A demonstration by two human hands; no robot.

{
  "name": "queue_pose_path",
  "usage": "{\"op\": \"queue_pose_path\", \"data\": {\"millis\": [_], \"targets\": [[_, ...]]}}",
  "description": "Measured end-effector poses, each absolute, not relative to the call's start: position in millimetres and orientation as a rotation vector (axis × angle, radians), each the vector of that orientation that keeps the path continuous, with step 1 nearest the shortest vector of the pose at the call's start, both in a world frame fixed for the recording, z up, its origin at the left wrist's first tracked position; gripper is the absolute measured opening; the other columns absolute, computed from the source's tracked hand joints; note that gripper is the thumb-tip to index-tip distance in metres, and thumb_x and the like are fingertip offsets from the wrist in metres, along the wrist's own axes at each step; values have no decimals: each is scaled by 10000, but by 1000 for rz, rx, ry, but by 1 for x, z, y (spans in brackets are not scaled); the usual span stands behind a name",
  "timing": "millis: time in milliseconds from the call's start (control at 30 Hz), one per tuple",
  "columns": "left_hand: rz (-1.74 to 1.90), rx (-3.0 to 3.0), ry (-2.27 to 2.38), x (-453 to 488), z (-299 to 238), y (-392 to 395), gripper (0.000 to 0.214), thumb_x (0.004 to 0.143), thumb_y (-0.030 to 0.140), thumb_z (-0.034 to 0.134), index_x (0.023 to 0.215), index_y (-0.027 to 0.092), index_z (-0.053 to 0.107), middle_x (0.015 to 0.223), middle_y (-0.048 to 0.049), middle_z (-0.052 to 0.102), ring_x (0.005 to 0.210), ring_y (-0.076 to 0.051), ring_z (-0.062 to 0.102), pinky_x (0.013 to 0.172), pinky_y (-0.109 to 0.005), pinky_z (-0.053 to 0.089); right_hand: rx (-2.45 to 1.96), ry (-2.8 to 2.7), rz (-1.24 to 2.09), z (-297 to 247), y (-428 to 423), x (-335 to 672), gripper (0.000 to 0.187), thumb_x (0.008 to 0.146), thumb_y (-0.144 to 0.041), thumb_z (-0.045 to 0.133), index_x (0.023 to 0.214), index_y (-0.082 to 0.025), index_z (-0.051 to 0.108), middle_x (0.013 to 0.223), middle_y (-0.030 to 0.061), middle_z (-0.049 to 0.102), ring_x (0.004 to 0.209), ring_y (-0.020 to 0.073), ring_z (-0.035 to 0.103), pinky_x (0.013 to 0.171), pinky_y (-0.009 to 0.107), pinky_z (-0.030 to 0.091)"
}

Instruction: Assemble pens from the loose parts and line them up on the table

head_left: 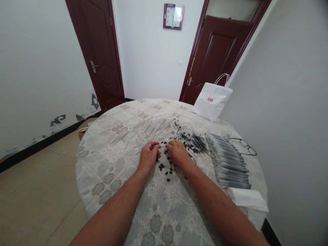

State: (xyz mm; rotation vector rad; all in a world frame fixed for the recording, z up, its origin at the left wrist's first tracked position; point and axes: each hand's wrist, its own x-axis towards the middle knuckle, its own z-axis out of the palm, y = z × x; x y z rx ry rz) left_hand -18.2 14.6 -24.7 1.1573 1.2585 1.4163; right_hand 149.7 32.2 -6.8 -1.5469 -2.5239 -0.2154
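Black pieces [166, 172] are lying loose on the table [115, 164], dead centre, spilling from under my hands toward 6 o'clock. They're too small to read any axis or heading.

My left hand [148, 155] and right hand [178, 152] are sitting side by side on top of the scatter, probably so the pieces are within reach of both. Left fingers [155, 147] are curling in narrow and right fingers [170, 147] are bending down onto the pile. I can't tell if either is pinching anything.

Stock is fanning around me:
- **Pale barrels [146, 131]:** at 11, long axis roughly 8-to-2.
- **Dark-tipped refills [192, 138]:** at 1.
- **Finished pens [229, 160]:** at 3, lying parallel, axis about 9-to-3, apparently ranked to stay separate.
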Motion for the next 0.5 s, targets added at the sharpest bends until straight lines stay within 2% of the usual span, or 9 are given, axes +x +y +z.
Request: {"op": "queue_pose_path", "data": {"millis": [300, 400, 500], "targets": [[1259, 1389, 1248, -10, -25, 8, 290, 854, 346, 568, 1060, 167, 666, 937, -88, 727, 701, -173, 698, 598, -282, 560, -1417, -2366, -133, -17, 5, 173, 243, 948, -182, 520, 1136, -191, 674, 1067, 90, 650, 1049, 233, 505, 938, 342, 353], [1268, 1510, 1291, -12, -27, 7, 267, 885, 318, 519, 1060, 188, 672, 994, -82, 724, 751, -172, 705, 597, -266, 545, -1407, -2394, -110, -20, 0, 173, 239, 945, -182, 524, 1131, -193, 674, 1064, 90, 645, 1049, 232, 502, 939, 341, 355], [1262, 1576, 1398, -17, -28, 8, 275, 915, 296, 461, 1072, 203, 666, 941, -59, 725, 715, -162, 689, 608, -272, 533, -1359, -2461, -65, -22, -5, 168, 239, 932, -191, 548, 1134, -203, 675, 1055, 83, 638, 1043, 227, 497, 941, 340, 353]]}}
